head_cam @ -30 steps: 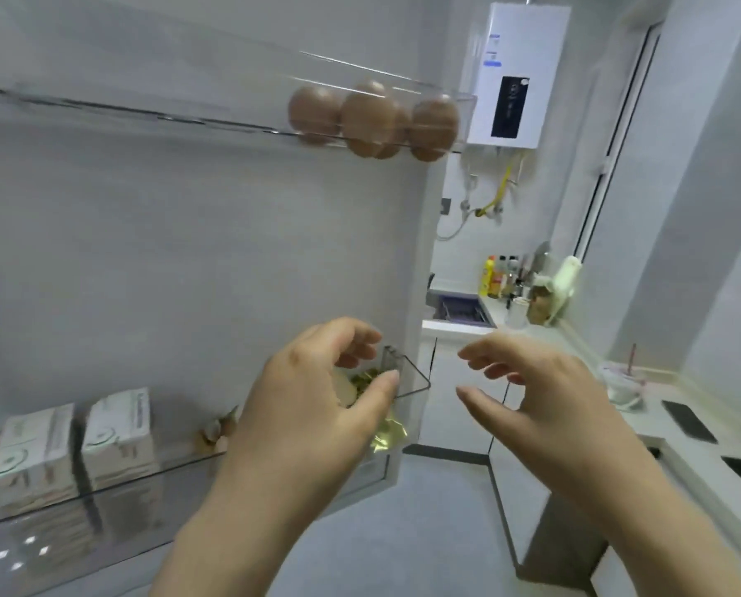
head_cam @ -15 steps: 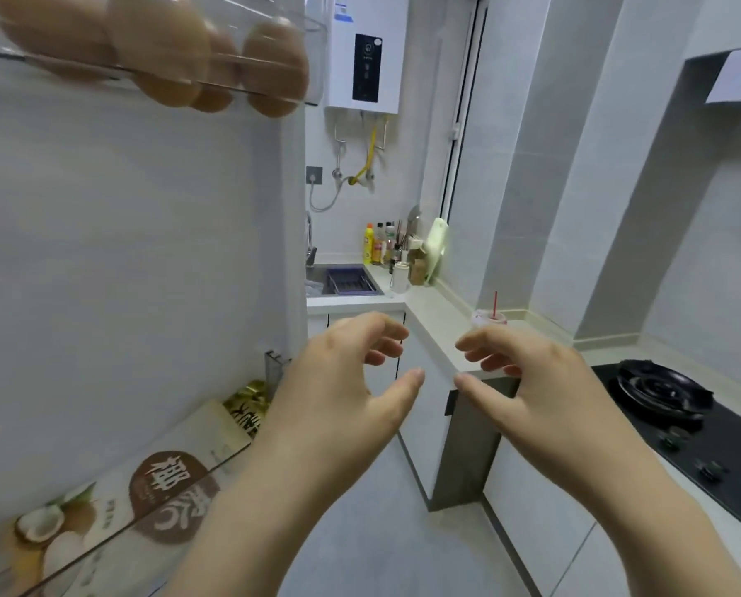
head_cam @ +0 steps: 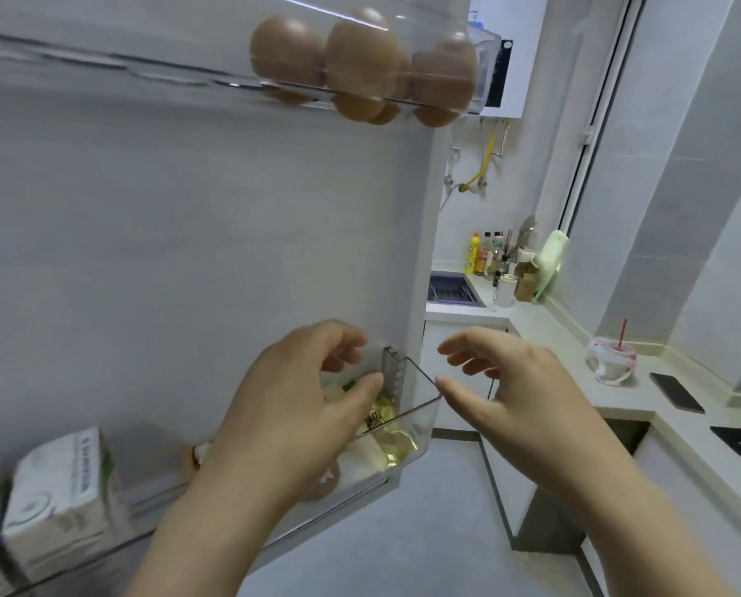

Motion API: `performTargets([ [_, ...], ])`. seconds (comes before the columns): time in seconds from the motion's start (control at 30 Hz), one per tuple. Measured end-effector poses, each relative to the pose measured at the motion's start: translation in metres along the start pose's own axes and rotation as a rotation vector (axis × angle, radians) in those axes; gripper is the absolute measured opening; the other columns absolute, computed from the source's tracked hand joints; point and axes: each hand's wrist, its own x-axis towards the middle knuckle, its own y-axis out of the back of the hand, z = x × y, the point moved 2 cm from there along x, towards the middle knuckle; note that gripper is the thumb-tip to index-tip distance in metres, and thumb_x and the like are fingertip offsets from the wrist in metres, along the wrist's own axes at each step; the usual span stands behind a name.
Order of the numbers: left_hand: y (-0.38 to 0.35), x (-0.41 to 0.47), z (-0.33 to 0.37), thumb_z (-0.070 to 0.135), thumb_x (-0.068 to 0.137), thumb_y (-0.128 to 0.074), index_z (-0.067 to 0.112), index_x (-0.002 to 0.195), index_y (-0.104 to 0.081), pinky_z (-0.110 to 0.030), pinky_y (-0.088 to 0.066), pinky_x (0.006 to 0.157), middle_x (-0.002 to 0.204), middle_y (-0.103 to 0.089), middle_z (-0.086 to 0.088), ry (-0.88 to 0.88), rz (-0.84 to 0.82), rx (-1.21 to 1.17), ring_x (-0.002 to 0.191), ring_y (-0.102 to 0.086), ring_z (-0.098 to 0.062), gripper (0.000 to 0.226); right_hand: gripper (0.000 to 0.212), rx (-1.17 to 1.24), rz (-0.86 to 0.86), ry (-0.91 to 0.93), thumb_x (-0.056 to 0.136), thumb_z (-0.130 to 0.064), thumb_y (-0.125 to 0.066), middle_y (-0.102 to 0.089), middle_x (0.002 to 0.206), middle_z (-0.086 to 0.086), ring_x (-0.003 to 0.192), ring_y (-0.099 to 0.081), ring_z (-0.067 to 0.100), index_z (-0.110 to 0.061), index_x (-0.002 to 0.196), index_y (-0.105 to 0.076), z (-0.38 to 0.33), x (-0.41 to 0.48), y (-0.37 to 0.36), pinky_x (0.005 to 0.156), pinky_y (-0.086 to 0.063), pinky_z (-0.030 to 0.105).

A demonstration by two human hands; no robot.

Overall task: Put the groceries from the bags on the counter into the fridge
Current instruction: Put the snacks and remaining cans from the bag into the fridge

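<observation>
Left hand (head_cam: 300,407) and right hand (head_cam: 519,394) are hovering loosely curled, empty; the left is partly hiding a blurry gold packet (head_cam: 392,439) in a clear plastic door bin (head_cam: 424,417).

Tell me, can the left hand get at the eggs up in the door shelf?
Probably yes: the eggs sit above the empty left hand with nothing between, though it must reach over the shelf wall.

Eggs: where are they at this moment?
Head view, top centre: the brown eggs sit in the fridge door's upper clear shelf, just left of the wall-mounted water heater.
</observation>
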Motion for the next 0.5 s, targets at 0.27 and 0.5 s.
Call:
performTargets([
  [0.27,0.034,-0.020,-0.027,0.033,0.078,-0.071,0.037,0.100,-0.062,-0.017,-0.049,0.079,0.091,-0.064,0.022,0.124,0.129,0.081,0.089,-0.056,0.011,0.024,0.023,0.079,-0.192,0.071,0.088,-0.030,-0.060,-0.064,0.095,-0.012,0.090,-0.060,0.009,-0.026,0.110,-0.063,-0.031,0.028,-0.048,0.081,-0.053,0.033],
  [0.5,0.045,-0.030,-0.040,0.031,0.078,-0.071,0.036,0.100,-0.062,-0.023,-0.049,0.084,0.092,-0.065,0.021,0.194,0.174,0.121,0.090,-0.057,0.008,0.024,0.031,0.009,-0.419,-0.002,0.081,-0.026,-0.067,-0.065,0.099,-0.005,0.091,-0.062,0.015,-0.021,0.111,-0.064,-0.032,0.067,-0.079,0.082,-0.055,0.034],
])
